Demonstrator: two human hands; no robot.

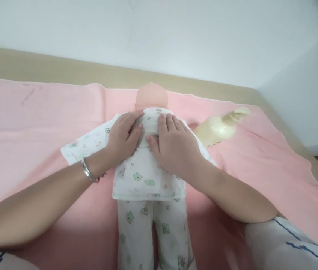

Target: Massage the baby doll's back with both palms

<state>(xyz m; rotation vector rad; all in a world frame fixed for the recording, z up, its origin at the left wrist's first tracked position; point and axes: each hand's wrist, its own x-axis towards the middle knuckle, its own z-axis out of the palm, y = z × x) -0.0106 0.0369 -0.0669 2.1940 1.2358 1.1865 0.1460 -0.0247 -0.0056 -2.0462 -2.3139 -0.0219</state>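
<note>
Nearest: person's pale sleeves with dark blue lines, right one (291,243) and left one (3,258), bare forearms reaching in toward the middle of the pink mat (35,112). Silver bangle (87,170) on left wrist.

Doll (147,165) lies on the mat, bald head (151,95) at the far edge, legs toward the near edge; face not visible, back of head showing. White printed shirt (149,183), matching trousers (136,232).

Left hand (123,137) flat on upper left of shirt, fingers close together, thumb set apart, gripping nothing visible. Right hand (177,144) flat on upper right, fingers slightly spread, thumb out toward the middle; also no grip seen. Fabric creased between the thumbs. Shirt's left sleeve stretches toward mat's left edge; the other runs under the right hand and wrist.

Pale yellow pump bottle (217,127) on its side just beyond the right hand, pump end toward mat's far right corner. Tan table (63,65) shows past the mat's far and right edges, white wall (91,30) behind.
</note>
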